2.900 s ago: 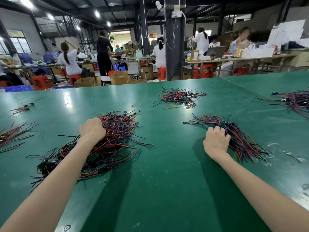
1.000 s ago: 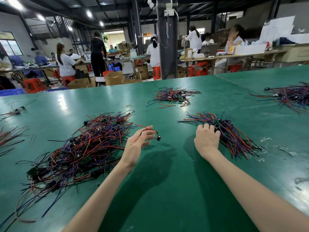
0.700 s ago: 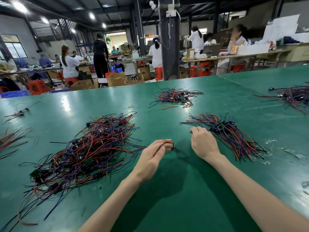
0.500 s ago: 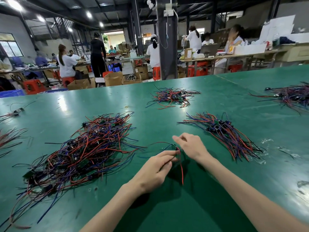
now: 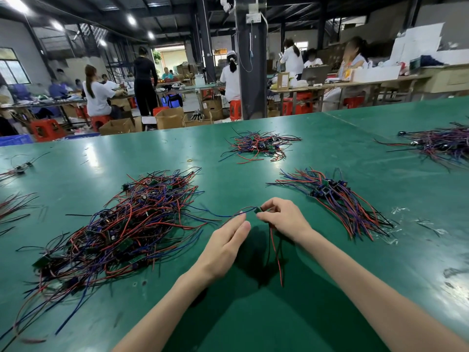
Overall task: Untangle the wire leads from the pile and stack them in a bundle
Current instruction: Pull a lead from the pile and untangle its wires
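Note:
A big tangled pile of red, blue and black wire leads (image 5: pixel 121 224) lies on the green table (image 5: pixel 253 313) at the left. A neater bundle of leads (image 5: pixel 340 201) lies at the right, wires fanned toward me. Between them, my right hand (image 5: pixel 281 219) pinches the small green board of one wire lead (image 5: pixel 258 210); its red and black wires hang below the hand. My left hand (image 5: pixel 223 245) pinches the same lead's blue wire, stretched between the two hands.
Another loose pile (image 5: pixel 258 146) lies farther back at the centre, one more (image 5: pixel 441 146) at the far right, and stray leads (image 5: pixel 12 207) at the left edge. Bits of clear plastic (image 5: pixel 401 212) lie right of the bundle. People work at benches beyond the table.
My left hand pulled one lead out of the big pile and carried it to the middle. My right hand left the bundle and took the lead's board end; the wire now stretches between both hands.

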`<state>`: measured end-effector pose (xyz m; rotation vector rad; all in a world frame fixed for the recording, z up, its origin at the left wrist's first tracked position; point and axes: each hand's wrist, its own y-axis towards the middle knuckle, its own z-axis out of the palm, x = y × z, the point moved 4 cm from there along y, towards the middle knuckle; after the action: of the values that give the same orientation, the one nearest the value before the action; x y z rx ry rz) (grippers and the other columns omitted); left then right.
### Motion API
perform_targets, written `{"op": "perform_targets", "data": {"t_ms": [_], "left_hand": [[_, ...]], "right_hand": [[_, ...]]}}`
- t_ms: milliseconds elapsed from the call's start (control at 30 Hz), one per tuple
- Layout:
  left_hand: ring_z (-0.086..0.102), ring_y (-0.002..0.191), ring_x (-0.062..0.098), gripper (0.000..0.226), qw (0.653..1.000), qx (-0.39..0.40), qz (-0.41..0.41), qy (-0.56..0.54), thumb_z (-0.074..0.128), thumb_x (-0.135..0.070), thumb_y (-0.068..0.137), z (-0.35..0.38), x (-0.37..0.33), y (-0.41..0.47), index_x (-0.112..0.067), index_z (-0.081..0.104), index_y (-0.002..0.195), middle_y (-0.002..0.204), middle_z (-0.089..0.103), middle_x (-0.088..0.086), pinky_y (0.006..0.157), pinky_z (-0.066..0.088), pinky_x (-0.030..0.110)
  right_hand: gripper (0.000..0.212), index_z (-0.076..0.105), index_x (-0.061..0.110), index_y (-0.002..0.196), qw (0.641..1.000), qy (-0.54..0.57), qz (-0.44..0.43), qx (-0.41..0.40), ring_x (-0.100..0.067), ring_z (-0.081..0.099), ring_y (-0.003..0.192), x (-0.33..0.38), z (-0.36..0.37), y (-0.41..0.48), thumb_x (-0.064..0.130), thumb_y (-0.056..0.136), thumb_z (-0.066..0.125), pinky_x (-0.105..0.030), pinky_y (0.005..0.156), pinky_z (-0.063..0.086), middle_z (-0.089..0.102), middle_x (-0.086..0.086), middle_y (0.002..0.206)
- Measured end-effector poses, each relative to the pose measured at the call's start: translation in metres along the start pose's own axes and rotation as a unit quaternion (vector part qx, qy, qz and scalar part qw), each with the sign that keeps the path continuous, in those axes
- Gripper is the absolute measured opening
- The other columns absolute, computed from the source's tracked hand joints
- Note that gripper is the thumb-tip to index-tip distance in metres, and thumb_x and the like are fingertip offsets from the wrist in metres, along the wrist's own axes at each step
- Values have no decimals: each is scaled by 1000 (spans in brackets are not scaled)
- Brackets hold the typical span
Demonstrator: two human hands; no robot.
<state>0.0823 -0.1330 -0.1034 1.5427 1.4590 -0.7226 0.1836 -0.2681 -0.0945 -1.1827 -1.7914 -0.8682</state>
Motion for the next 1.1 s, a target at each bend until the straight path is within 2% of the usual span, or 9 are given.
{"op": "perform_targets", "data": {"t_ms": [167,267,333,433,567,633,767,900,1100], "left_hand": [[54,123,15,41,995,-66,-24,-66,47,-18,99,-5,4,6,-4,46,138,137,54,5,110,37,37],[59,115,15,38,980,-87,-41,-177,47,-8,98,-7,5,9,-1,49,135,131,58,4,95,50,26],[63,103,13,31,962,-89,-43,-253,47,-5,97,-9,3,9,-4,57,126,118,66,2,84,53,20],[67,94,13,22,934,-120,-59,-331,52,-1,93,-15,3,9,-9,61,112,100,73,5,85,54,26],[63,69,6,22,915,-138,-76,-372,61,2,86,-21,7,8,-8,60,106,78,69,1,71,53,17],[57,63,8,20,907,-137,-82,-390,63,2,84,-23,8,7,-6,62,102,76,65,3,68,54,17],[67,71,8,13,891,-126,-102,-423,60,3,86,-22,7,8,-4,64,96,78,71,4,70,57,18],[68,73,11,14,891,-108,-105,-429,57,4,87,-21,4,7,-4,64,97,81,72,7,78,55,22],[67,69,10,16,876,-103,-113,-458,56,6,85,-23,1,8,-3,64,96,82,70,9,72,56,18]], "right_hand": [[16,50,14,87,988,-80,-123,-44,-19,57,69,17,8,-14,16,85,66,-29,69,43,61,-5,85],[23,43,14,87,974,-131,-185,-16,-25,56,71,24,18,-23,17,86,66,-36,71,44,60,-4,77],[28,42,15,85,974,-122,-193,-2,-19,54,68,26,21,-26,17,84,69,-30,66,42,59,1,75],[34,42,17,80,982,-59,-179,11,-2,47,55,28,23,-29,16,78,77,-15,57,37,57,11,68],[39,45,15,79,986,0,-166,33,-1,43,51,30,27,-33,15,71,83,-13,56,38,55,9,65],[40,46,14,81,986,20,-158,40,-1,41,53,32,30,-34,18,69,84,-14,57,38,55,7,68],[34,49,15,93,985,130,-69,86,-6,51,60,31,34,-33,16,77,78,-20,61,45,56,2,78],[11,55,12,91,957,234,18,171,-12,61,60,29,37,-33,5,87,63,-24,59,51,64,-5,76],[12,57,9,82,937,297,49,177,-16,58,57,32,33,-35,-2,86,59,-28,59,52,62,-5,67]]}}
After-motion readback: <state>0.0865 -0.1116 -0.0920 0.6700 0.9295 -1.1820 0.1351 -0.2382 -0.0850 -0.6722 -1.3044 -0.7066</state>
